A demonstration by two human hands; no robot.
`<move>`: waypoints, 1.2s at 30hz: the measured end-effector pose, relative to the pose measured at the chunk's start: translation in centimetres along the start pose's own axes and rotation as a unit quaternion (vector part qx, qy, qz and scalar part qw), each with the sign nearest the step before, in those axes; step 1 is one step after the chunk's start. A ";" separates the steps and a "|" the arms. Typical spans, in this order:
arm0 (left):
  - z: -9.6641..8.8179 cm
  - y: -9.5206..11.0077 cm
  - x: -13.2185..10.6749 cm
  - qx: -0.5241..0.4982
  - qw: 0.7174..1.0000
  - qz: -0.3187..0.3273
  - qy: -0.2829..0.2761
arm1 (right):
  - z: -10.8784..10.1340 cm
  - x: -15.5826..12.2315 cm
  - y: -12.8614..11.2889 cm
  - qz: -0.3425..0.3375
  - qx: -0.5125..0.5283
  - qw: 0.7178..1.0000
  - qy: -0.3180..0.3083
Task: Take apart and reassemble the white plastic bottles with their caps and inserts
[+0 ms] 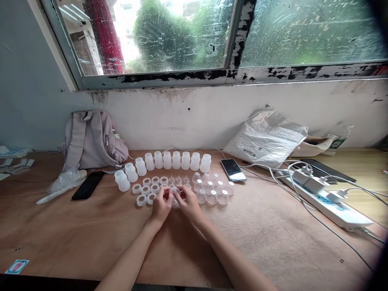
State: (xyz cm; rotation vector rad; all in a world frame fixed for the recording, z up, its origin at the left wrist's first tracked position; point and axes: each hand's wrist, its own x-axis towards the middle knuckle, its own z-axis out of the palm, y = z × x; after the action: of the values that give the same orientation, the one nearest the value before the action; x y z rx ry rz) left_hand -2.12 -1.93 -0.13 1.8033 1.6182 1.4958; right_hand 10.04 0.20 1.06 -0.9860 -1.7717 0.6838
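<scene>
My left hand and my right hand meet over the table, both closed. Between their fingertips they pinch a clear bottle ring, and whether a nipple sits in it is too small to tell. Just left of my fingers lie several translucent rings in rows. Behind the hands stand several clear bottle nipples, partly hidden by my fingers. To the right, several clear dome caps are set out in rows. Frosted white baby bottles, open at the top, form a curved line at the back.
A black phone and a crumpled plastic bag lie left, before a lilac backpack. Another phone rests right of the bottles. Farther right are a power strip with trailing cables and a silver mailer bag.
</scene>
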 end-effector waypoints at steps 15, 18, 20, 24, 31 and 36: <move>0.0 0.7 -0.2 0.027 0.999 0.023 -0.028 | 0.7 0.0 0.4 0.036 0.006 0.999 0.010; -0.2 0.8 -0.4 0.036 0.998 0.049 -0.030 | 0.7 0.1 0.4 0.062 0.050 0.997 0.000; -0.3 0.8 -0.5 0.046 0.996 0.070 -0.033 | 0.6 0.2 0.4 0.076 0.077 0.994 -0.004; -0.5 0.7 -0.6 0.064 0.991 0.104 -0.049 | 0.5 0.3 0.3 0.082 0.098 0.992 -0.001; -0.6 0.2 -0.6 0.095 0.985 0.132 -0.051 | 0.5 0.4 0.3 0.089 0.088 0.992 -0.004; -0.4 -0.2 -0.6 0.114 0.982 0.140 -0.047 | 0.7 0.5 0.8 0.094 0.080 0.992 -0.009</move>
State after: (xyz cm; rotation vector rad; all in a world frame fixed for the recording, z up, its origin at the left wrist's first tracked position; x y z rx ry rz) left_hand -2.45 -2.58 -0.38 2.2722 1.5975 1.3512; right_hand 9.56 1.02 0.42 -1.0467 -1.6234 0.9410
